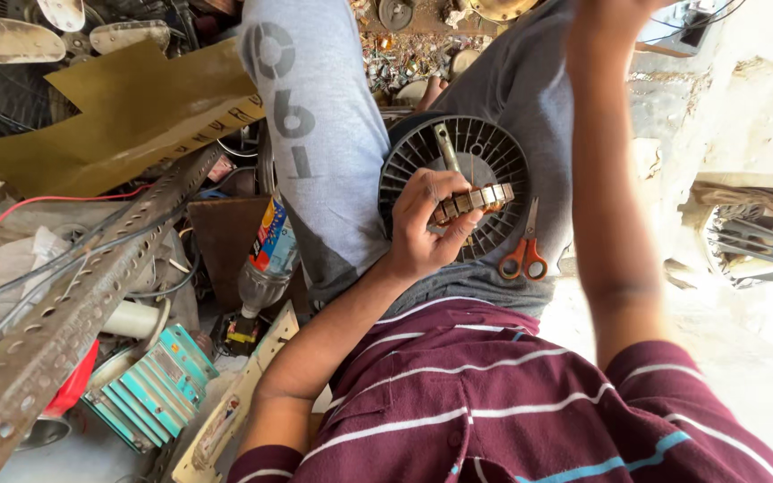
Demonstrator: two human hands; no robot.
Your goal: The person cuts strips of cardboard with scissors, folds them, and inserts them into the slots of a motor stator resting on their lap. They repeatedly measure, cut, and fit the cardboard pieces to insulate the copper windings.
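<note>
The left hand (422, 228) grips a ring-shaped metal motor core (474, 199), its fingers (445, 183) curled over the ring's near edge. The core rests on a round black slotted fan housing (494, 148) in the person's lap. The right hand is out of view above; only its forearm (606, 179) shows. Orange-handled scissors (525, 250) lie just beside the housing. A perforated metal angle bar (64, 313) and a teal finned part (149, 389) clutter the floor to the left.

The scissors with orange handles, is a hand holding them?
No, the scissors lie loose on the lap beside the black round part, while the left hand grips a metal piece instead.
</note>
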